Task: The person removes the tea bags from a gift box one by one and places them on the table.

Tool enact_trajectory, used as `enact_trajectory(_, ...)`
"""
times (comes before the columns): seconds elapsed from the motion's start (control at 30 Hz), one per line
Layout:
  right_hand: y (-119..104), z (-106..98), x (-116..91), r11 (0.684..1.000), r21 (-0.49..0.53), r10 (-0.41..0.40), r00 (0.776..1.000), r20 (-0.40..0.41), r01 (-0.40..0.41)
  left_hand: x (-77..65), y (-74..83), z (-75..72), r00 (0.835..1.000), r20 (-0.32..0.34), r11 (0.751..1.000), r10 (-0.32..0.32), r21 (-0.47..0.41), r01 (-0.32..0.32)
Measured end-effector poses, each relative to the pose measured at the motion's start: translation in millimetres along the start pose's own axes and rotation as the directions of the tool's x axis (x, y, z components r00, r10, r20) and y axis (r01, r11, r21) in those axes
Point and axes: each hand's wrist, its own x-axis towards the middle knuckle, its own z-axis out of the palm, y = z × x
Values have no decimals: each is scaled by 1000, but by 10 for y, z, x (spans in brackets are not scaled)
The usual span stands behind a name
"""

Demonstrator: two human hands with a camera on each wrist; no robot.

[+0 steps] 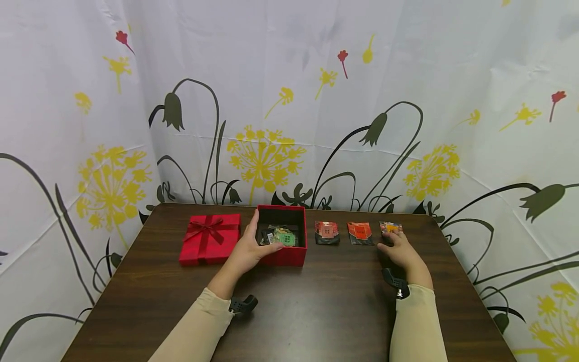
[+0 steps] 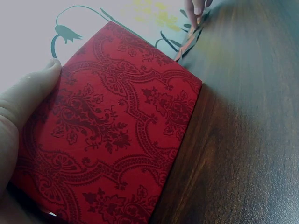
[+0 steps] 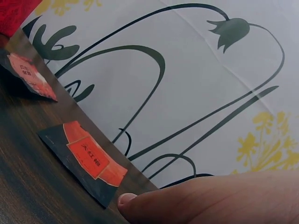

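Observation:
An open red gift box [image 1: 282, 257] with a dark inside stands near the back of the table, several small packets [image 1: 285, 238] lying in it. My left hand [image 1: 251, 249] holds the box at its left front corner, thumb over the front rim and fingers along the left side. In the left wrist view the patterned red wall [image 2: 112, 126] fills the middle. My right hand [image 1: 404, 254] is at the rightmost packet [image 1: 390, 227], fingers over its near edge; thumb and fingers stand apart. Its fingertips' contact is hidden in the right wrist view, where the thumb [image 3: 187, 200] shows.
A red lid with a ribbon bow [image 1: 210, 239] lies left of the box. Right of the box, two orange and black packets, one nearer the box [image 1: 327, 233] and one further right [image 1: 360, 233], lie in a row. A flower-printed curtain [image 1: 289, 100] hangs behind the brown table [image 1: 307, 311].

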Motion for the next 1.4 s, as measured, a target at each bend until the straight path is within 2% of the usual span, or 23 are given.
enact_trajectory(0.37, -1, -16, -7, 1000, -10, -2, 1000, 10, 3, 6, 5, -7, 1000, -4, 1000, -8, 13, 8)
enact_trajectory(0.87, -57, -89, -54, 998, -8, -56, 998, -12, 56, 14, -17, -13, 1000, -1, 1000, -4, 21, 4)
enact_trajectory(1.4, -511, -186, -223, 985, 43, -162, 984, -78, 166, -2, -17, -5, 1000, 0, 1000, 3, 19, -3)
